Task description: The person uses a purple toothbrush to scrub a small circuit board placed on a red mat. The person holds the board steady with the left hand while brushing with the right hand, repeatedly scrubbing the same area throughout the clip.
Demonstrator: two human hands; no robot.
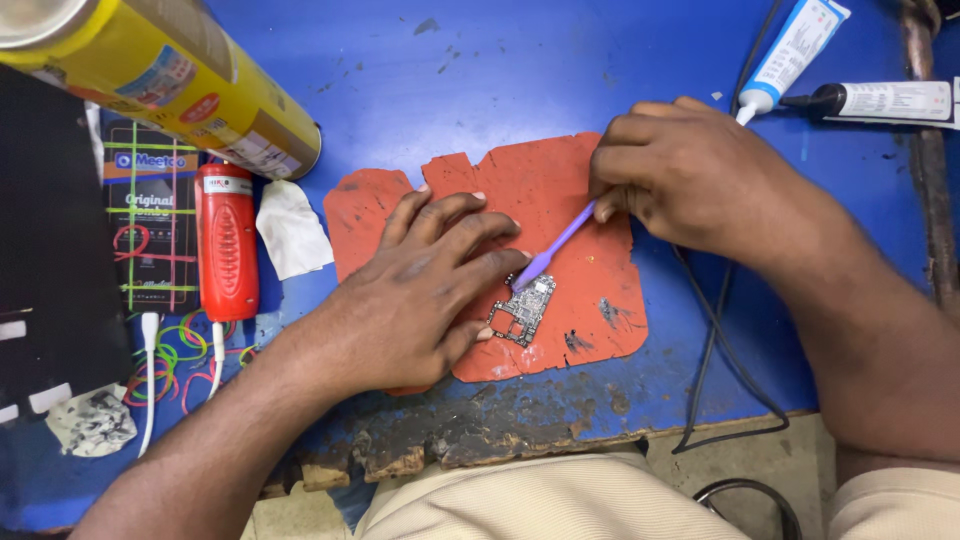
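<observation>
A small silver circuit board lies on a worn orange mat on the blue workbench. My left hand rests flat on the mat, its fingertips pinning the board's left edge. My right hand pinches a thin purple brush-like tool, whose lower tip touches the top of the board. The tool's upper end is hidden inside my fingers.
A yellow spray can lies at the back left, beside a red handheld device with a white cable, a white cloth and coloured rubber bands. Two glue tubes lie at the back right. A black cable hangs over the chipped front edge.
</observation>
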